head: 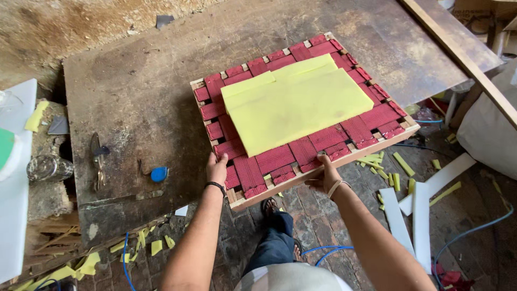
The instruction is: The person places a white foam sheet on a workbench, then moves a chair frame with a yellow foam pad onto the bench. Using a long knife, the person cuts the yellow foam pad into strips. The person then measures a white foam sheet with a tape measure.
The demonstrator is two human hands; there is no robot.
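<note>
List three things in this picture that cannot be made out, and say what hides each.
Head view:
- Webbing middle of the wooden seat frame: covered by the yellow foam.
- Left hand fingertips: curled over the frame's edge.
- Grey sack: cut off by the right edge.
- Scissors: too small for detail.

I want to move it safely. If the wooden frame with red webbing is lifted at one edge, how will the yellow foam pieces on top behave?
The yellow foam pieces lie loose on the red webbing, so they would probably slide off. They look light and soft, likely to bend. The wooden frame, gripped by the left hand and right hand, seems stiff.
</note>
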